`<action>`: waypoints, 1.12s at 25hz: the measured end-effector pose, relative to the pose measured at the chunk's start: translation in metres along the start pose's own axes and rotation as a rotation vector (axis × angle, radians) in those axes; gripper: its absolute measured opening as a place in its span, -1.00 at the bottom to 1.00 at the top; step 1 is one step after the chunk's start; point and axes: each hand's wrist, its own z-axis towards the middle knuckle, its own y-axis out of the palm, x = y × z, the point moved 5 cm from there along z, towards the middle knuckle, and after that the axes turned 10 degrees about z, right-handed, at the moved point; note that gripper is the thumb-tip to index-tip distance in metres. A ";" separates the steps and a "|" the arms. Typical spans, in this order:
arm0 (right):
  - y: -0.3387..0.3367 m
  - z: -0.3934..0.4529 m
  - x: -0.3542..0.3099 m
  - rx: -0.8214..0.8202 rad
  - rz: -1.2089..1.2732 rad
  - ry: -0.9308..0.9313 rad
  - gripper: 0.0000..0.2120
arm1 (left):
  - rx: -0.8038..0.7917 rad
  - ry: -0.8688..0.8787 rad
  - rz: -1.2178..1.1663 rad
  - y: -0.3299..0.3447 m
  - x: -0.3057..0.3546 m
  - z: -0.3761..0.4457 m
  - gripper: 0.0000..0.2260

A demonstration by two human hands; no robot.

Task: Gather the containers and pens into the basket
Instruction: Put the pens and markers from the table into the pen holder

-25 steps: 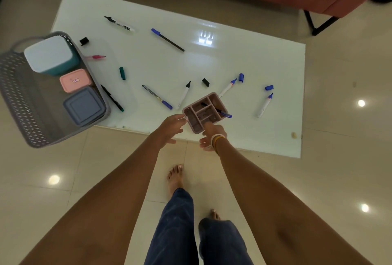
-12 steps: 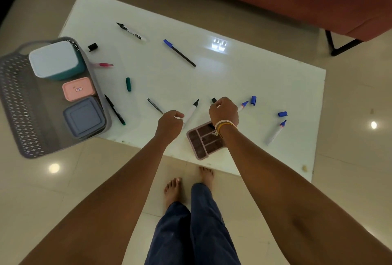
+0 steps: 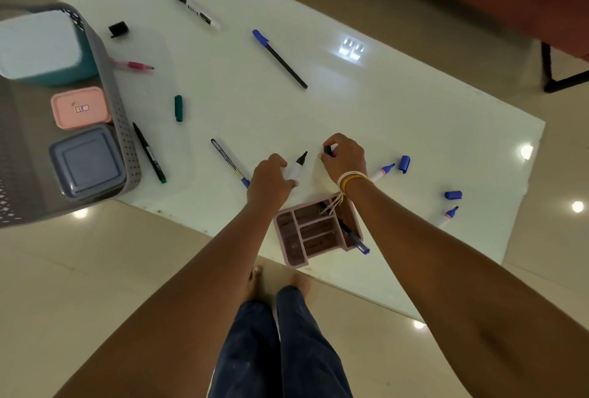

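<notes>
White marker (image 3: 296, 168) with a black tip — the left hand (image 3: 269, 182) pinches its barrel at centre frame, while the right hand (image 3: 345, 158) seems to pinch a black cap (image 3: 327, 150). The grey basket (image 3: 127, 155) sits far left — well apart.

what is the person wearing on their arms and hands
Both forearms are bare, with no sleeves in view. The right hand has thin bangles and thread at the wrist, yellow and white, with loose thread ends hanging down. The left hand wears nothing.
</notes>
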 end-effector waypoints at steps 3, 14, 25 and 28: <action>0.002 0.007 -0.001 0.063 0.399 0.182 -0.83 | 0.067 0.050 0.095 -0.005 0.006 0.001 -0.74; 0.015 -0.022 -0.042 -0.040 1.456 0.562 -0.93 | 0.338 0.196 -0.083 -0.063 0.030 -0.021 -0.79; 0.013 -0.061 -0.053 -0.035 1.364 0.426 -0.95 | 0.377 0.167 -0.153 -0.064 0.015 -0.057 -0.79; 0.006 -0.071 -0.062 -0.027 1.162 0.287 -0.92 | 0.357 0.138 -0.206 -0.065 0.015 -0.062 -0.81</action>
